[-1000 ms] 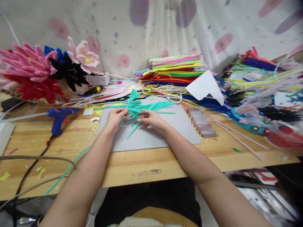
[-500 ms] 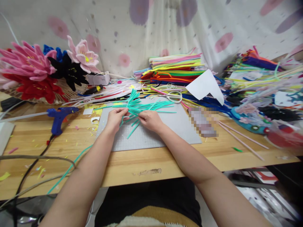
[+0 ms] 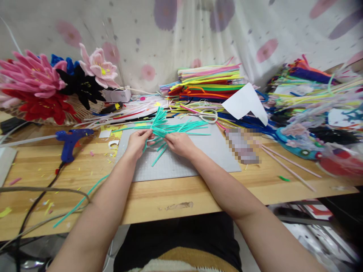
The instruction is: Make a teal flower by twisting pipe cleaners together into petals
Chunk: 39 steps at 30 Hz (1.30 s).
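Above the grey cutting mat, my left hand pinches a fanned bundle of teal pipe cleaners. My right hand is closed on the same bundle at its right side, with the fingertips close to those of the left. More teal pipe cleaners lie loose on the mat behind the right hand. One long teal pipe cleaner trails past my left forearm to the table's front edge. The exact spot where the fingers grip is partly hidden.
A blue glue gun lies on the left beside plush flowers. Scissors, a white paper piece and stacked coloured pipe cleaners sit behind the mat. Two pink stems lie right; cables cross the front left.
Both hands stay nearly in place on the teal bundle. The free end of the long teal pipe cleaner by my left forearm has shifted slightly left and up.
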Tool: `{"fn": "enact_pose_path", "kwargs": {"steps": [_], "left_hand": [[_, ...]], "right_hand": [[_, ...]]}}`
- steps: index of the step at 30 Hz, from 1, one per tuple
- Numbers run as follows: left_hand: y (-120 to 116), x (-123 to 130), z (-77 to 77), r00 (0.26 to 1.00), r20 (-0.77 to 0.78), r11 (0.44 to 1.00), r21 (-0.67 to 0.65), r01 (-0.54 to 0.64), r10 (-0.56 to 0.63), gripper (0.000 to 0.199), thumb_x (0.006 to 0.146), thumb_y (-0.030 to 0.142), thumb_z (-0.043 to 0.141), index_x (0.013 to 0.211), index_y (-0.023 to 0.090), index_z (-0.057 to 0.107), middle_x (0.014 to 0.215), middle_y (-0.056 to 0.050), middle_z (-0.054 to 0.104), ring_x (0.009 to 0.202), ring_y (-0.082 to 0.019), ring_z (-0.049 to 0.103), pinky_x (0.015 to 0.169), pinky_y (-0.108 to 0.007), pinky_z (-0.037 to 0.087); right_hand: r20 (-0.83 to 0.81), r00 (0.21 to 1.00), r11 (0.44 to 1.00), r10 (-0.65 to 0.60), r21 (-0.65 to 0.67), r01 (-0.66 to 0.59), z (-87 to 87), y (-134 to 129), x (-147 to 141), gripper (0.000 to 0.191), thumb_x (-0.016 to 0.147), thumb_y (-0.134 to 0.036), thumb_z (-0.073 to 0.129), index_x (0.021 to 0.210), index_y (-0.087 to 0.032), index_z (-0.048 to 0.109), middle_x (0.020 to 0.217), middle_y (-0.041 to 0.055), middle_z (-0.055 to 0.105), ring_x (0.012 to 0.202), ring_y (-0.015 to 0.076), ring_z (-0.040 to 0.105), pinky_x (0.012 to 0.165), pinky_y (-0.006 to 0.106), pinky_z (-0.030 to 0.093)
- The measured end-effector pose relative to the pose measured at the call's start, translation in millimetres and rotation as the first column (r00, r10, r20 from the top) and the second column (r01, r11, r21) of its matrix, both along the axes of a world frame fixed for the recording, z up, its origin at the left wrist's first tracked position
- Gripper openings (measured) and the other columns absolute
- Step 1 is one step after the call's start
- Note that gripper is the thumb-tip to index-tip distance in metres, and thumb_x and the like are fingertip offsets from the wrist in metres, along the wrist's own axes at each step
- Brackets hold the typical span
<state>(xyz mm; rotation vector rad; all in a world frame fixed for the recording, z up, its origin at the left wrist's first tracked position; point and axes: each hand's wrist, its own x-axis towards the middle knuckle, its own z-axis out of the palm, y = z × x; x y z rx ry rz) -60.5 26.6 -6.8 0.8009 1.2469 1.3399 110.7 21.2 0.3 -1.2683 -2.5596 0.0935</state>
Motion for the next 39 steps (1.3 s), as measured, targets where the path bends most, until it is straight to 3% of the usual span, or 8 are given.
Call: {"fn": "enact_pose_path", "kwargs": {"steps": [13,16,19,22,27,30,35,39], "left_hand": [[-1,2,-2.4,0.998,-0.061,1.000,0.026,-0.010,0.011,0.023,0.059,0.030,0.075,0.069,0.012,0.065,0.060,-0.002,0.060,0.055,-0.012,0.056,0.046,-0.023,0.049],[-1,2,-3.6,0.995,-0.096,0.997,0.070,-0.022,0.029,0.024,0.058,0.032,0.075,0.069,0.013,0.066,0.060,-0.002,0.060,0.057,-0.013,0.057,0.048,-0.024,0.050],[-2,3,-3.9,0.989,-0.150,0.995,0.096,0.000,0.014,0.029,0.054,0.036,0.077,0.067,0.013,0.066,0.057,-0.002,0.060,0.056,-0.013,0.057,0.049,-0.025,0.050],[-5,6,-3.1,0.980,-0.189,0.994,0.077,0.078,-0.062,0.036,0.047,0.042,0.079,0.064,0.013,0.066,0.056,-0.002,0.060,0.053,-0.012,0.055,0.047,-0.024,0.049],[-11,13,0.4,0.963,-0.211,0.982,0.047,0.180,-0.167,0.044,0.043,0.046,0.080,0.063,0.012,0.065,0.054,0.000,0.059,0.051,-0.010,0.053,0.047,-0.023,0.048],[-12,15,1.6,0.961,-0.196,0.979,0.023,0.203,-0.194,0.044,0.042,0.047,0.080,0.061,0.012,0.062,0.052,0.000,0.057,0.049,-0.010,0.052,0.046,-0.023,0.047],[-11,17,-0.3,0.970,-0.168,0.983,0.034,0.182,-0.174,0.047,0.041,0.050,0.080,0.059,0.013,0.058,0.051,0.001,0.057,0.046,-0.009,0.051,0.046,-0.023,0.046],[-13,20,-0.2,0.976,-0.172,0.987,0.061,0.147,-0.135,0.044,0.044,0.048,0.080,0.059,0.014,0.055,0.050,0.002,0.055,0.046,-0.008,0.049,0.044,-0.020,0.042]], "right_hand": [[-0.078,0.990,0.992,0.117,-0.044,-0.121,-6.6,4,1,0.025,0.090,-0.022,0.042,0.079,-0.014,0.063,0.082,0.0093,0.066,0.078,0.0154,0.059,0.068,0.024,0.035],[-0.156,0.985,0.987,0.067,-0.133,-0.089,-2.8,4,7,0.026,0.089,-0.029,0.046,0.074,-0.015,0.063,0.075,0.0065,0.065,0.073,0.0139,0.058,0.065,0.024,0.034],[-0.276,0.953,0.940,-0.125,-0.340,0.025,1.5,8,16,0.037,0.079,-0.048,0.057,0.062,-0.015,0.060,0.061,0.0029,0.060,0.061,0.0126,0.055,0.058,0.024,0.034],[-0.462,0.804,0.807,-0.375,-0.589,0.037,2.6,13,19,0.040,0.071,-0.055,0.062,0.067,-0.015,0.058,0.060,0.0014,0.059,0.054,0.0113,0.054,0.053,0.023,0.037],[-0.757,0.480,0.670,-0.443,-0.635,-0.383,-0.3,12,7,0.036,0.058,-0.040,0.076,0.075,-0.017,0.054,0.060,-0.0037,0.057,0.050,0.0076,0.050,0.048,0.021,0.039],[-0.771,0.441,0.618,-0.460,-0.634,-0.464,-2.7,10,2,0.033,0.057,-0.034,0.078,0.067,-0.017,0.052,0.053,-0.0049,0.053,0.045,0.0065,0.047,0.045,0.021,0.036],[-0.645,0.286,0.486,-0.709,-0.741,-0.464,-10.3,9,-4,0.045,0.052,-0.017,0.080,0.087,-0.019,0.052,0.070,-0.0016,0.064,0.058,0.0112,0.059,0.052,0.023,0.048],[-0.627,0.244,0.520,-0.740,-0.763,-0.384,-15.1,11,-10,0.053,0.048,-0.012,0.080,0.092,-0.020,0.051,0.076,-0.0019,0.065,0.066,0.0122,0.062,0.064,0.025,0.052]]}}
